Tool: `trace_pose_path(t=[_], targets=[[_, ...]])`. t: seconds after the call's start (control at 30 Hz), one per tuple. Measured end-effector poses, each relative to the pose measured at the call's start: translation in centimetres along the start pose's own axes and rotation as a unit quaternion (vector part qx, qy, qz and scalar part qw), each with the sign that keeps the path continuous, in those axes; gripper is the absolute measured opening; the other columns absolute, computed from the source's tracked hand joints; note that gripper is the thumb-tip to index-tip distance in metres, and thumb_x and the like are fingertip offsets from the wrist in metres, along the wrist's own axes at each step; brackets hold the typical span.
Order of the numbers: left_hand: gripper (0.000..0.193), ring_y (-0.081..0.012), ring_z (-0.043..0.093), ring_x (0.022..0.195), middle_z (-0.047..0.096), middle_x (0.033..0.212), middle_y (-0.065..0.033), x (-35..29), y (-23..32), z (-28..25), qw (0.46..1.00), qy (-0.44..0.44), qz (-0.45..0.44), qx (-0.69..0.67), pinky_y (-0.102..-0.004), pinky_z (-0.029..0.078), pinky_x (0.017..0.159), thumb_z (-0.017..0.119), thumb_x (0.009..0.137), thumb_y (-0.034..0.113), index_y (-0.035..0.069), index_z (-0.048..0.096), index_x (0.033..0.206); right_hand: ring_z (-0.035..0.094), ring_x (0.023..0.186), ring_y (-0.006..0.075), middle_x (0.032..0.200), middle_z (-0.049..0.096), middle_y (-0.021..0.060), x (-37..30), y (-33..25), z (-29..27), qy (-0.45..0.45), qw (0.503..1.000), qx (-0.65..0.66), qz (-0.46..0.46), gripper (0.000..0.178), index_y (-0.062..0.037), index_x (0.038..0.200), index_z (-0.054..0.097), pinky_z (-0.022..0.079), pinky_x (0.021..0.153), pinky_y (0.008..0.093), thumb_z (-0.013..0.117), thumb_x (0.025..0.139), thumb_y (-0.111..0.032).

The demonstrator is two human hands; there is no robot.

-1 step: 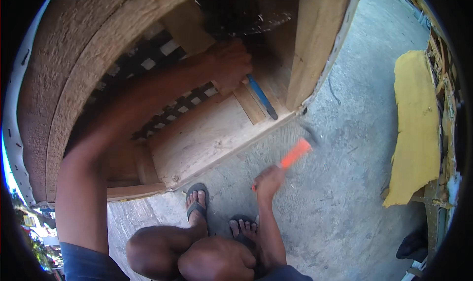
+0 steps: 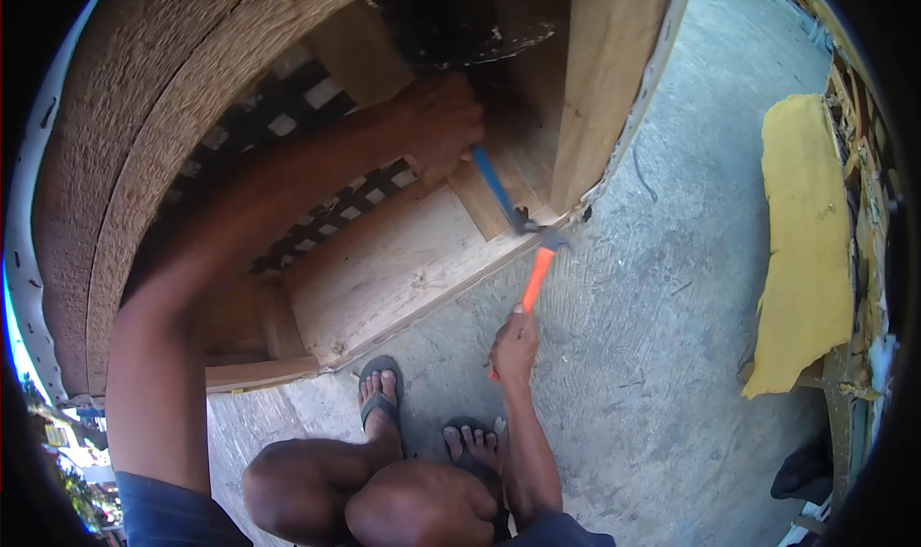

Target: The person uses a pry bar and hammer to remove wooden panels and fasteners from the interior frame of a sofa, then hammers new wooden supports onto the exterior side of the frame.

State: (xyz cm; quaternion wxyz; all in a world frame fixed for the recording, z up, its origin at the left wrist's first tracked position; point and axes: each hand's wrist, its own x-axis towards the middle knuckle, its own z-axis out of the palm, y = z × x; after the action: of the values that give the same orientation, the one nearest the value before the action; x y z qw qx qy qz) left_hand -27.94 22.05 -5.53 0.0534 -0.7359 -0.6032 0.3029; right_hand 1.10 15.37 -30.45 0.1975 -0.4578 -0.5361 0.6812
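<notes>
My left arm reaches into a wooden furniture frame [image 2: 614, 86]. Inside it, my left hand [image 2: 443, 123] is closed around a slim blue bar-like tool [image 2: 494, 180]; its kind is unclear, and its upper part is hidden in the fist. The tool slants down toward the frame's lower rail [image 2: 384, 297], over a short wooden block. My right hand [image 2: 515, 345] grips a hammer [image 2: 540, 273] by its orange handle. The dark hammer head is at the lower end of the blue tool, apparently touching it, just above the rail's outer edge.
Dark and pale woven webbing [image 2: 321, 91] spans the frame behind my left arm. Below are my knees and sandalled feet [image 2: 381, 393] on the concrete floor [image 2: 652, 355]. On the right, a yellow sheet [image 2: 801, 249] hangs against another worn frame, with a dark bundle [image 2: 804, 472] beneath.
The hammer has swung up and leftward from over the floor, bringing its head to the blue tool's lower end. My left hand keeps its hold; the whole view has shifted slightly.
</notes>
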Motion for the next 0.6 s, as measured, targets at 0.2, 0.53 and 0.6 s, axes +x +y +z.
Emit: trace_pose_path(t=[0.2, 0.53, 0.6], targets=[[0.029, -0.0302, 0.075, 0.087, 0.075, 0.082, -0.0116, -0.4, -0.1, -0.4, 0.994, -0.096, -0.037, 0.027, -0.0442, 0.058, 0.08, 0.071, 0.087, 0.039, 0.011, 0.079, 0.082, 0.036, 0.042, 0.0065, 0.06, 0.038, -0.004, -3.0, -4.0, 1.0, 0.107, 0.933, 0.342, 0.028, 0.037, -0.0114, 0.091, 0.047, 0.033, 0.037, 0.0269, 0.043, 0.111, -0.043], [0.049, -0.0355, 0.072, 0.1, 0.075, 0.091, -0.0158, -0.6, 0.4, -4.7, 0.994, -0.027, -0.052, -0.089, -0.047, 0.059, 0.083, 0.065, 0.094, 0.051, 0.005, 0.08, 0.09, 0.047, 0.061, 0.0085, 0.065, 0.049, -0.0003, -0.9, 1.8, -11.1, 0.004, 0.997, -0.067, -0.025, 0.03, -0.0026, 0.094, 0.056, 0.04, 0.056, 0.0305, 0.053, 0.108, -0.029], [0.051, -0.0362, 0.072, 0.097, 0.075, 0.088, -0.0159, -0.6, 0.8, -5.4, 0.993, -0.017, -0.053, -0.101, -0.0477, 0.058, 0.083, 0.063, 0.096, 0.052, 0.004, 0.079, 0.089, 0.045, 0.062, 0.008, 0.065, 0.047, -0.0007, -1.9, 1.5, -13.0, 0.035, 0.996, -0.075, -0.025, 0.028, -0.0022, 0.096, 0.057, 0.038, 0.055, 0.03, 0.055, 0.107, -0.027]])
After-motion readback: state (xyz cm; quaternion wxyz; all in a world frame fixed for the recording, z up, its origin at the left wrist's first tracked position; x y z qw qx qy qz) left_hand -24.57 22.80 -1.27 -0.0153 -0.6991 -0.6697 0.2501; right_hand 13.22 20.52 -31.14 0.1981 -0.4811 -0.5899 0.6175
